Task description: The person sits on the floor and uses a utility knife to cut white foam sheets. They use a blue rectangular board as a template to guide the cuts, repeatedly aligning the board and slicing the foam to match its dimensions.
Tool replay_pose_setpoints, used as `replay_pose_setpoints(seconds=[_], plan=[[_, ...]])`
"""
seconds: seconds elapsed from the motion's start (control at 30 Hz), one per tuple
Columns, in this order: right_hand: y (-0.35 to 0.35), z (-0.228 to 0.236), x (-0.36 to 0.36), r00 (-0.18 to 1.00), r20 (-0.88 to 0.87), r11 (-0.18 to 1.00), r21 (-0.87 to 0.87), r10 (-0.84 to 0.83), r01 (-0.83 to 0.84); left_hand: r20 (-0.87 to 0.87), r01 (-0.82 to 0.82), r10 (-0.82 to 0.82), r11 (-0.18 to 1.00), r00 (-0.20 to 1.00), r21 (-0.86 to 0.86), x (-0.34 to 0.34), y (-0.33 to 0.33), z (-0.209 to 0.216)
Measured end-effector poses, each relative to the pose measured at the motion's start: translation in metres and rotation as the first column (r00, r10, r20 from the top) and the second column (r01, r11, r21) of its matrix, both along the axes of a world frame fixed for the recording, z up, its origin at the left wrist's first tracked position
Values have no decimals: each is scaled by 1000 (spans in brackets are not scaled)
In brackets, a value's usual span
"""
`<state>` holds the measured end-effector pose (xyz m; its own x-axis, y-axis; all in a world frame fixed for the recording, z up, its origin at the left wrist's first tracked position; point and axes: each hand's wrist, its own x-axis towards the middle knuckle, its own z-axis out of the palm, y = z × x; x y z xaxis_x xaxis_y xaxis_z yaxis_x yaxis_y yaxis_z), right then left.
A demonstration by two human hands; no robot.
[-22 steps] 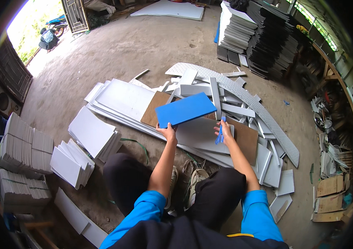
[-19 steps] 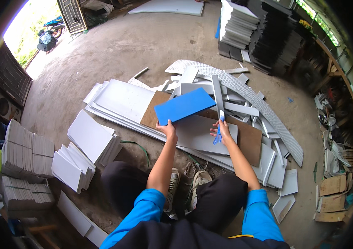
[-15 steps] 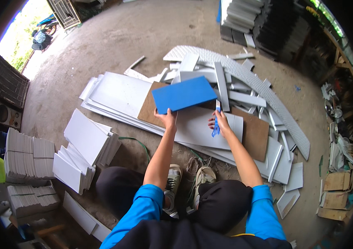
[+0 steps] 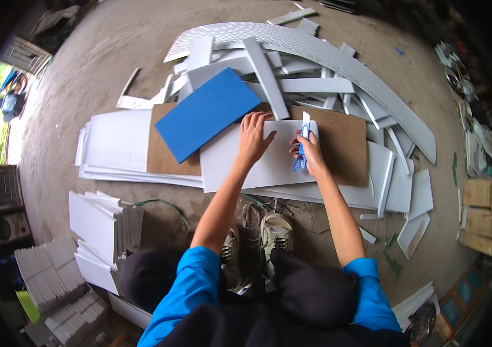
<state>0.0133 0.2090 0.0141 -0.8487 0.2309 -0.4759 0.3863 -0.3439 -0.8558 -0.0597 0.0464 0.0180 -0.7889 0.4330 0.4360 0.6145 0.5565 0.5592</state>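
My right hand (image 4: 310, 155) is closed round a blue utility knife (image 4: 305, 139), its pale tip pointing away from me. My left hand (image 4: 253, 139) has its fingers apart and holds nothing; it is over a white foam sheet (image 4: 223, 165), and I cannot tell whether it touches it. A blue rectangular panel (image 4: 208, 115) lies slanted to the left of that hand, partly over the white sheet and partly over a brown board (image 4: 341, 144). The brown board rests on a stack of long white sheets (image 4: 118, 141).
Beyond the boards lies a heap of white offcut strips (image 4: 315, 85), edged by a long curved textured strip (image 4: 367, 81). Stacks of cut white panels (image 4: 98, 225) stand at my left, near tied bundles (image 4: 49, 272). Cardboard boxes (image 4: 480, 194) are at the right.
My left hand has let go of the blue panel, which now lies further left and more slanted. That hand has moved right over the white sheet. The view has shifted too.
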Motion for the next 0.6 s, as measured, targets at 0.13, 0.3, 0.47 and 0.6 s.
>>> replay_pose_setpoints(seconds=[0.13,0.3,0.47,0.6], plan=[[28,8,35,999,-4,995,88,-47,47,40,112,-105,934,994,-340,-16,29,-3],[56,14,79,988,-154,991,134,10,11,284,393,-299,839,911,-376,-24,43,14],[48,55,110,981,-179,955,271,-70,118,258,594,-538,761,803,-261,-23,33,56],[40,106,126,975,-175,889,414,-134,196,129,538,-523,800,842,-265,-11,31,117]])
